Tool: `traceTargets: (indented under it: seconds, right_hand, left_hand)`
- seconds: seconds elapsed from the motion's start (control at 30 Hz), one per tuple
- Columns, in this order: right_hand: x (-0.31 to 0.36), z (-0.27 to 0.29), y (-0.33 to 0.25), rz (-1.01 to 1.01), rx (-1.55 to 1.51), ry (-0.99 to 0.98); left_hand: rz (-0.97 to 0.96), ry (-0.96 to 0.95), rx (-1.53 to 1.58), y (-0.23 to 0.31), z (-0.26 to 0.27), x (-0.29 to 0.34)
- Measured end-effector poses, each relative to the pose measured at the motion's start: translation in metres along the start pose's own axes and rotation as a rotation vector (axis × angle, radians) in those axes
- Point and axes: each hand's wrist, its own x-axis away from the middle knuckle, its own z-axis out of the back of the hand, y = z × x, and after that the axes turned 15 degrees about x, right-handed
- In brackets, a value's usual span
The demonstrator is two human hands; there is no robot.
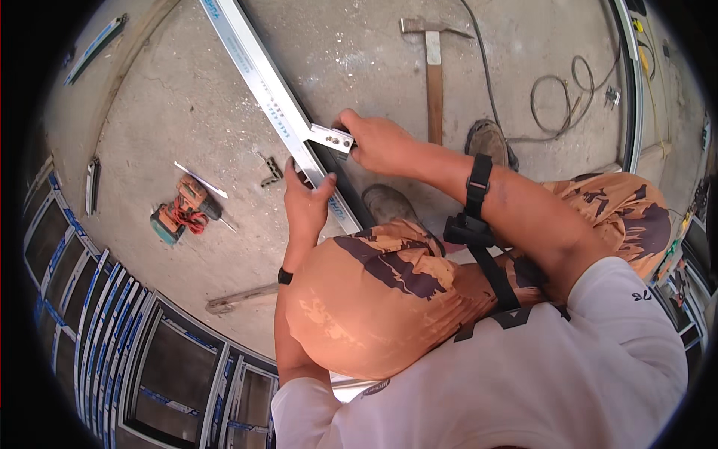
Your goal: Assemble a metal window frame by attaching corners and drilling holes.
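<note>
A long white-and-dark metal frame bar point(263, 93) with a printed protective strip runs slantwise from the top edge down to my knee. My left hand point(307, 206) is closed round the bar near its lower end, the thumb on the near side and fingers on the far side. A short silver bracket with holes point(329, 138) juts out from the bar's right side. My right hand point(374, 144) pinches the bracket's outer end, thumb and forefinger partly hidden behind it. Where the bracket meets the bar, I cannot tell whether it is fixed.
A wooden-handled hammer point(434, 90) lies beyond my right forearm, beside a black cable point(550, 135). To the left rest an orange-and-green cordless drill point(196, 202) and a small metal fitting point(271, 172). Several window frames point(142, 352) stand at lower left. My boots point(490, 142) flank the work.
</note>
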Motion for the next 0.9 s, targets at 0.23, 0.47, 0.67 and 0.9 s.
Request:
traceTargets:
  seconds: [0.23, 0.47, 0.67, 0.9]
  right_hand:
    - [-0.001, -0.006, 0.005, 0.091, 0.011, 0.079]
    - [-0.015, -0.003, -0.005, 0.129, 0.052, 0.095]
    - [-0.027, -0.005, -0.015, 0.082, 0.013, 0.077]
    - [-0.030, -0.026, -0.004, -0.172, -0.446, 0.300]
  left_hand:
    - [0.135, -0.036, -0.052, -0.001, -0.007, -0.011]
    - [0.085, -0.064, 0.057, 0.018, 0.005, -0.035]
    - [-0.405, -0.112, -0.342, 0.039, 0.011, -0.057]
    - [-0.455, -0.025, -0.288, 0.027, -0.001, -0.057]
